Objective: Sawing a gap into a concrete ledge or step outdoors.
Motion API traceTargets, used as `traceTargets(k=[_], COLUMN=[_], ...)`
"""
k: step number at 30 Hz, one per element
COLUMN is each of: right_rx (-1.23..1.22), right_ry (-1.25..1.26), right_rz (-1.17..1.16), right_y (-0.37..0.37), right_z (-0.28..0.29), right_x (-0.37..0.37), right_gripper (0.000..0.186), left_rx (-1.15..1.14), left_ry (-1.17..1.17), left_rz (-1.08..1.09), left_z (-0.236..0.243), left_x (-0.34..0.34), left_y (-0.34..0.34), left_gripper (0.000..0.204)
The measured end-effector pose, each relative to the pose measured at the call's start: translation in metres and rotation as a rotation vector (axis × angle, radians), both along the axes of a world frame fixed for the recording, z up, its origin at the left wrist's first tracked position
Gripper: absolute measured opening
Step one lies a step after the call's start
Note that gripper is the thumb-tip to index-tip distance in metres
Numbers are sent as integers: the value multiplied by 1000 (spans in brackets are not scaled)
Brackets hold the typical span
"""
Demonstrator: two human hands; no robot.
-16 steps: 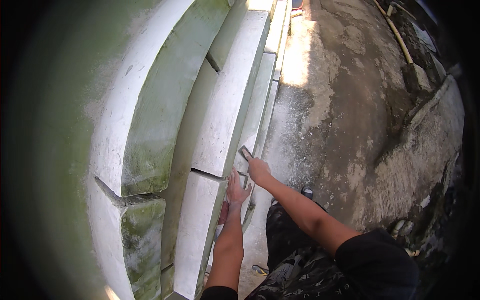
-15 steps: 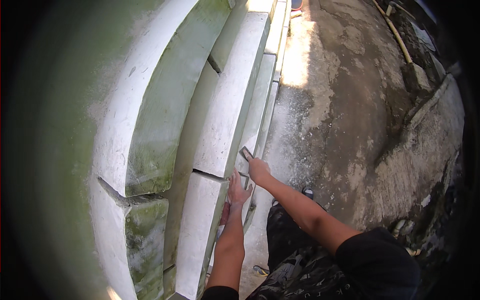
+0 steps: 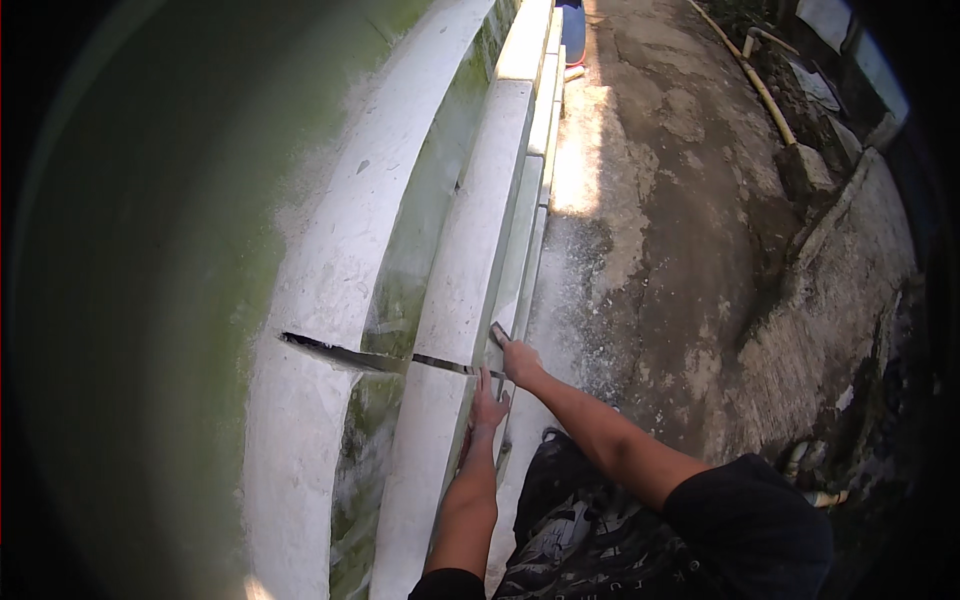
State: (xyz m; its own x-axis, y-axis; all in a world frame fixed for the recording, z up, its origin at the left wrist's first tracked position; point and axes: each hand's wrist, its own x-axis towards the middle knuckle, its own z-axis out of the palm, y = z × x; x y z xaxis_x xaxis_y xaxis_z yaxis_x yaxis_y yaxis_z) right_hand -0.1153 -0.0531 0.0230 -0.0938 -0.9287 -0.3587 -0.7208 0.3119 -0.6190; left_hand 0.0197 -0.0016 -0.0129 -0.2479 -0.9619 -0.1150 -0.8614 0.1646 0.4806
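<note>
My right hand (image 3: 522,364) is closed around a small, flat, dark hand tool (image 3: 500,334) with a straight edge; its exact kind is not clear. The tool sits against a narrow lower step of the pale, stepped concrete moulding (image 3: 470,240), close to a dark joint (image 3: 442,363) that cuts across the blocks. Just nearer than the joint, my left hand (image 3: 487,410) lies along the side of the moulding with its fingers stretched forward. I see nothing held in it, though part of the palm is hidden against the block.
A green-stained wall (image 3: 170,300) rises on the left beyond the moulding. White dust (image 3: 565,290) covers the ground beside the lowest step. Along the right run a rough concrete slope (image 3: 840,270) and a long pale pipe (image 3: 765,90). A blue container (image 3: 573,30) stands at the far end.
My view has shifted, so the moulding looks narrower and the blue container shows more. The tool in my right hand has turned more edge-on. Both hands stay near the joint.
</note>
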Motion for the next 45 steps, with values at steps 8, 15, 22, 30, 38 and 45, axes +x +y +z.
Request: traceTargets(k=[8,15,22,30,38,45], right_rx=[150,337,503,326,-48,117], right_ry=[-826,-915,-1106,-845,-227,-630], right_rz=[-216,-262,-373,-322,-291,-245], right_y=[28,35,16,-10,-27,-46], right_z=[-3,4,-32,-27,-64,-40], right_x=[-29,-41,-40,-28,-19,-16], right_gripper=[51,32,36,28,37,35], left_rx=[-120,-75,-333,326,1056,853], left_ry=[138,269,385,804,1200,1054], left_rz=[-73,-4,309,777,687,789], left_z=[16,16,31,0,29,44], left_x=[3,11,-28,-48,-87,-84], left_y=[6,5,12,8,3,-9], left_gripper=[97,97,29,30,69,54])
